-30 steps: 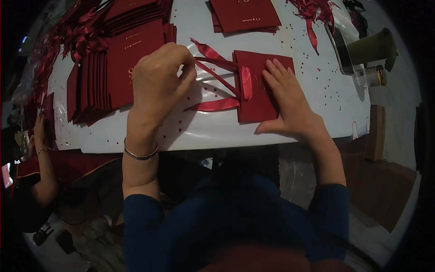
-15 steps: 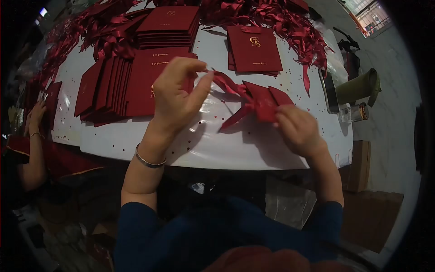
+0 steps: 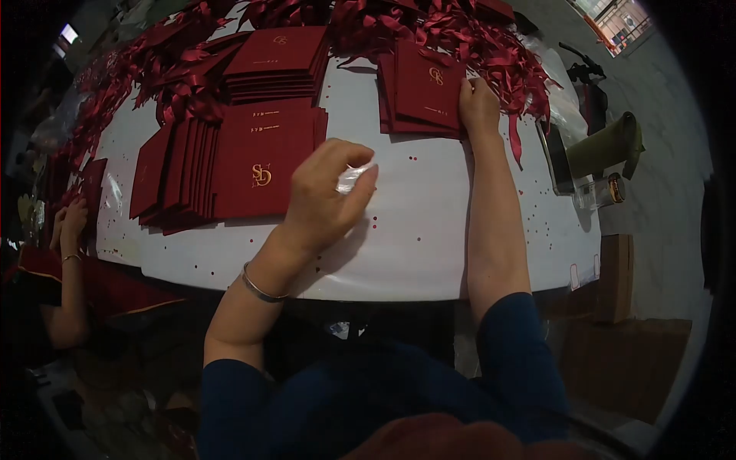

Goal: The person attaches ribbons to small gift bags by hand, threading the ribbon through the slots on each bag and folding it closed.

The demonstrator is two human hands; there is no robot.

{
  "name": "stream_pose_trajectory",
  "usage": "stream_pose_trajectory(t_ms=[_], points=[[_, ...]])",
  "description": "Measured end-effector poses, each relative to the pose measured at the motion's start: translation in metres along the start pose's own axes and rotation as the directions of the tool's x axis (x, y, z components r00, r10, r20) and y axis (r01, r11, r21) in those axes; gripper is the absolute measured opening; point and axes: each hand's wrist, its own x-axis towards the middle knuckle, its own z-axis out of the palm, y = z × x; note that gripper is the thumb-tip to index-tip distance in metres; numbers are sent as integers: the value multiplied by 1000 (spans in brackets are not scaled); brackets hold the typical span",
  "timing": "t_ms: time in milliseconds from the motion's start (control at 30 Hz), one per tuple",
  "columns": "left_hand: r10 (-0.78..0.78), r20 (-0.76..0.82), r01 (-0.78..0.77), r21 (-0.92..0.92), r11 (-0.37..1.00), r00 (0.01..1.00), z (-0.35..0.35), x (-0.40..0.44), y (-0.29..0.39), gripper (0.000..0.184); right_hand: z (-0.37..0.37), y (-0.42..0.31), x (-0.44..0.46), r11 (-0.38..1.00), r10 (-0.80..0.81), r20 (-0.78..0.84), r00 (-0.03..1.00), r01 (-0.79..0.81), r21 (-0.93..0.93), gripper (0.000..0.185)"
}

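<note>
My right hand [image 3: 480, 107] is closed on the right edge of a flat red gift bag [image 3: 428, 90] with gold lettering, on a small pile at the back of the table. My left hand [image 3: 326, 192] hovers over the near middle of the table, fingers curled, with thumb and forefinger tips apart and nothing visible between them. Beside it on the left lies another red bag [image 3: 253, 169] with a gold monogram. A row of red bags [image 3: 172, 169] leans against that one.
Behind are a taller stack of red bags [image 3: 276, 54] and heaps of red ribbon [image 3: 491, 54]. A glass jar [image 3: 602, 192] and a green roll [image 3: 602, 149] stand at the right edge. A co-worker's hand [image 3: 73, 218] is at the far left. Red dots speckle the white table [image 3: 414, 268].
My right hand has moved away from me with the small red bag to the back pile. The ribbon has left my left hand, which has come slightly right and nearer.
</note>
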Motion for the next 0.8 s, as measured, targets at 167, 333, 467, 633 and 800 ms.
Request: stream_pose_trajectory(t_ms=[167, 333, 467, 633, 800], points=[[19, 286, -36, 54, 998, 958, 18, -13, -6, 15, -41, -18, -3, 996, 5, 222, 975, -26, 90, 67], [61, 303, -87, 74, 993, 951, 15, -10, -8, 13, -64, -26, -35, 943, -315, 408, 857, 332, 32, 116], [45, 299, -76, 92, 993, 953, 19, -8, -8, 11, -52, -23, -39, 884, -398, 342, 851, 456, -105, 108], [113, 44, -120, 243, 962, 993, -16, 12, 0, 9, -94, 5, -24, 863, -388, 249, 888, 444, -241, 60], [-113, -45, 115, 636, 763, 993, -60, 10, -21, 26, -136, 72, -42, 809, -154, 405, 901, 351, -472, 35]])
